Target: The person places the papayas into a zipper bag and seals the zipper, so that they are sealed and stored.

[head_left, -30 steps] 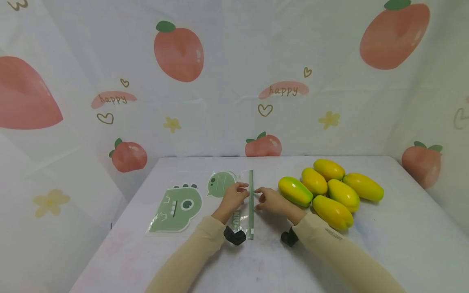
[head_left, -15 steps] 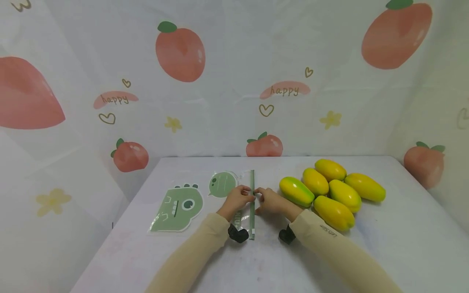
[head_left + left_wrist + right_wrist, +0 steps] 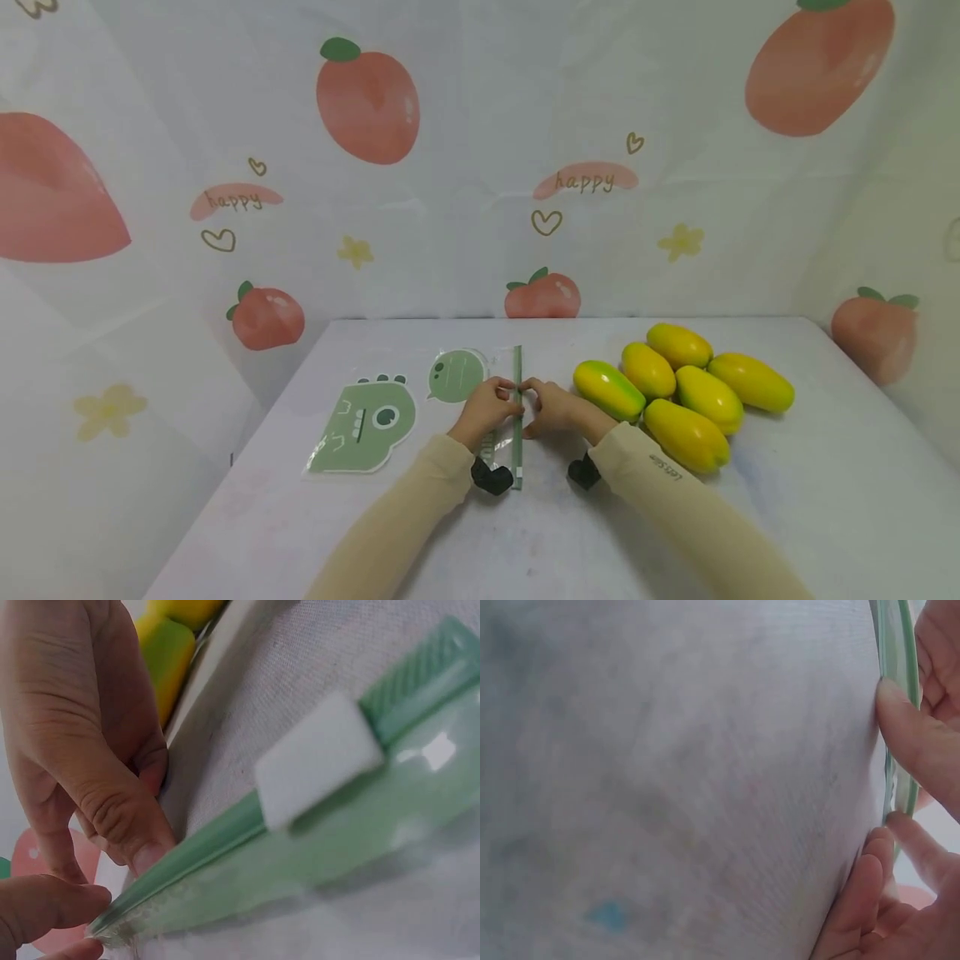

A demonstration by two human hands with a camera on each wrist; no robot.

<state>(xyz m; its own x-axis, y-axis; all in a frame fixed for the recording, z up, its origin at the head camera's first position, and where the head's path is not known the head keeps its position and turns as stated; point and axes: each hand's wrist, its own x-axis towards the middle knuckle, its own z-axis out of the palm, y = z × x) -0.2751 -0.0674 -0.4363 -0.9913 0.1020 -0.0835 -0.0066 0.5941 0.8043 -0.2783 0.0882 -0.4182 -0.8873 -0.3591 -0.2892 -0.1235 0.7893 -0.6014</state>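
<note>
A clear zip bag [image 3: 504,442] with green cartoon prints lies flat on the table, its green zip strip [image 3: 517,358] facing right. My left hand [image 3: 483,410] pinches the strip near its middle from the bag side. From the other side my right hand [image 3: 557,411] pinches the same stretch, with the fingertips of both hands close together. In the left wrist view a white slider [image 3: 319,761] sits near one end of the strip. Fingers meet the strip [image 3: 913,667] at the right edge of the right wrist view, where two green edges run side by side.
Several yellow-green papayas [image 3: 708,400] lie in a group right of my right hand. The table [image 3: 570,550] has a pale cover and ends at a fruit-printed cloth backdrop [image 3: 465,233]. A green round print [image 3: 456,377] and a monster print [image 3: 371,425] show on the bag.
My left hand has moved slightly right onto the zip strip, and my right fingertips have closed in on it. The bag and papayas stay in place.
</note>
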